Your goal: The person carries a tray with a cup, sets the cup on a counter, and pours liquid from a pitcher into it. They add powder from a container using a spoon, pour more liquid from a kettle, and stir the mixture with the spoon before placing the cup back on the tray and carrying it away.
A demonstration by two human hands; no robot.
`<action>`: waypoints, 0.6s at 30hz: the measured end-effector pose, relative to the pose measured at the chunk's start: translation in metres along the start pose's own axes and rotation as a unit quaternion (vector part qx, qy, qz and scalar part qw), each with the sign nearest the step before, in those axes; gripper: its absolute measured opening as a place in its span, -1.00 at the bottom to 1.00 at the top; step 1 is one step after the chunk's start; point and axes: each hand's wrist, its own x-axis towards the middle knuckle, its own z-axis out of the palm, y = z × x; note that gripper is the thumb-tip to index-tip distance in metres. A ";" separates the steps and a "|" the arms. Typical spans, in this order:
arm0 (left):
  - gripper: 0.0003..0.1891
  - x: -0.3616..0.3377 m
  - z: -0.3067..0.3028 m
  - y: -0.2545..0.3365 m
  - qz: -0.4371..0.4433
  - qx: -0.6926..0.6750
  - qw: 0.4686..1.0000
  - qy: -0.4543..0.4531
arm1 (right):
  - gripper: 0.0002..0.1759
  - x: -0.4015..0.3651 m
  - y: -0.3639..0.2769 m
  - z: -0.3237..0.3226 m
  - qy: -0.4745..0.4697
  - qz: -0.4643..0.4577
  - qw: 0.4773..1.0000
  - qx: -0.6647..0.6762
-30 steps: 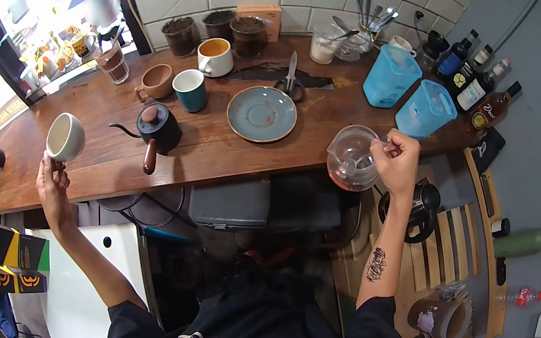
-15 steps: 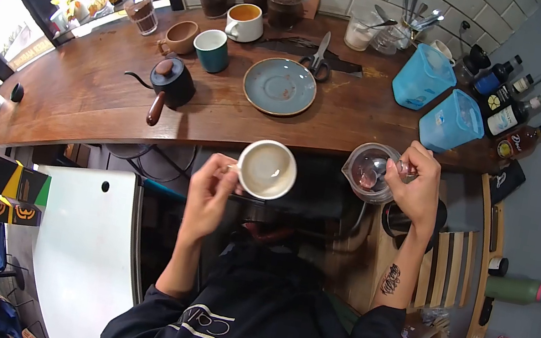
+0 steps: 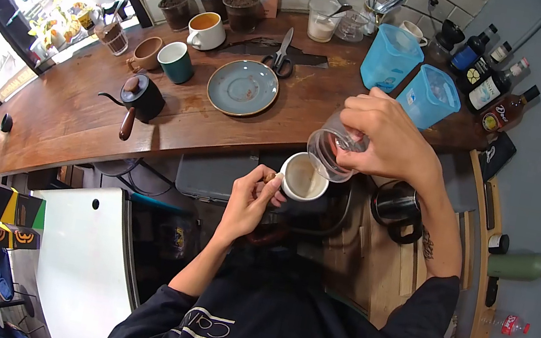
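My left hand [image 3: 251, 202] grips a white cup [image 3: 304, 178] by its handle, held just off the front edge of the wooden counter. Its mouth faces up toward me and its inside looks pale beige. In my right hand [image 3: 379, 134] is a clear glass pitcher [image 3: 330, 156], gripped by its handle and tipped over toward the cup. The pitcher's rim overlaps the cup's rim in this view. Beyond the cup, a blue-grey saucer [image 3: 242, 89] lies on the counter [image 3: 177, 125].
Scissors [image 3: 281, 55] lie behind the saucer. A black kettle [image 3: 142, 99], a green cup [image 3: 175, 62] and a cup of orange liquid [image 3: 206, 32] stand to the left. Two blue containers [image 3: 391, 58] and several bottles [image 3: 507, 109] are at right. A black pitcher [image 3: 396, 209] sits low right.
My right hand has carried the glass pitcher left and tilted it over the cup. My left hand has brought the cup a little right. The view has shifted and turned slightly.
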 end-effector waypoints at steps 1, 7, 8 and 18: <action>-0.80 0.001 0.001 0.001 0.002 0.000 1.000 0.003 | -0.64 0.004 -0.001 -0.001 -0.014 -0.022 1.000 -0.016; -0.79 0.005 0.001 0.006 0.007 -0.021 1.000 0.008 | -0.67 0.026 -0.014 -0.002 -0.072 -0.097 0.988 -0.095; -0.79 0.005 0.000 0.006 0.005 -0.026 1.000 0.012 | -0.67 0.028 -0.016 -0.001 -0.072 -0.100 0.988 -0.096; -0.79 0.005 -0.009 0.009 -0.002 -0.050 0.998 0.028 | -0.73 0.044 -0.036 0.012 -0.073 -0.156 0.972 -0.160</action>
